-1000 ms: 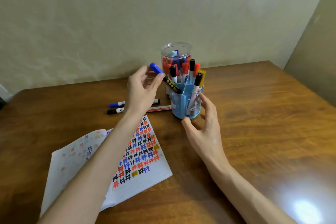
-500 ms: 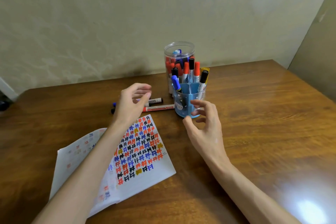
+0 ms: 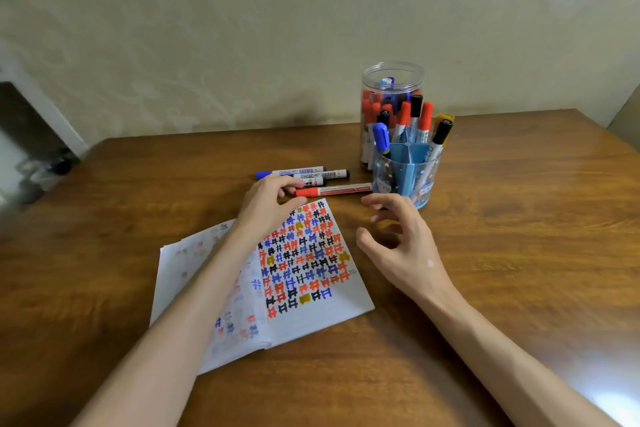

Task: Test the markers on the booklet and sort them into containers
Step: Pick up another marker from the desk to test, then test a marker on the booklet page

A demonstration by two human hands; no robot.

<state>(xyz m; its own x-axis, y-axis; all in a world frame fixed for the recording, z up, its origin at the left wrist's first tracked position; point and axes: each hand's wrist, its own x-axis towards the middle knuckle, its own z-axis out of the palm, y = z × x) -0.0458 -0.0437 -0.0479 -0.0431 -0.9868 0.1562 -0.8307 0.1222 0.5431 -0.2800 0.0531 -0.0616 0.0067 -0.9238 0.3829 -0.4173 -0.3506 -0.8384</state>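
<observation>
The open booklet (image 3: 311, 308), covered in red, blue, black and yellow test marks, lies under my left forearm. Behind it three loose markers lie side by side: blue (image 3: 291, 171), black (image 3: 329, 175) and red (image 3: 334, 190). My left hand (image 3: 268, 206) pinches the red marker's cap end between thumb and fingers. A blue divided holder (image 3: 407, 177) stands to the right with several markers upright in it. Behind it is a clear jar (image 3: 392, 80) with more markers. My right hand (image 3: 403, 239) hovers just in front of the holder, fingers loosely curled, holding nothing.
Everything sits on a wooden table (image 3: 519, 236) pushed against a pale wall (image 3: 242, 45). Bright glare shows on the table's near right corner. The table's left edge drops off beside a dark gap at the far left.
My left hand dropped the blue-capped marker into the blue holder, then came down to the loose markers and reached the red one. My right hand drew back from the holder.
</observation>
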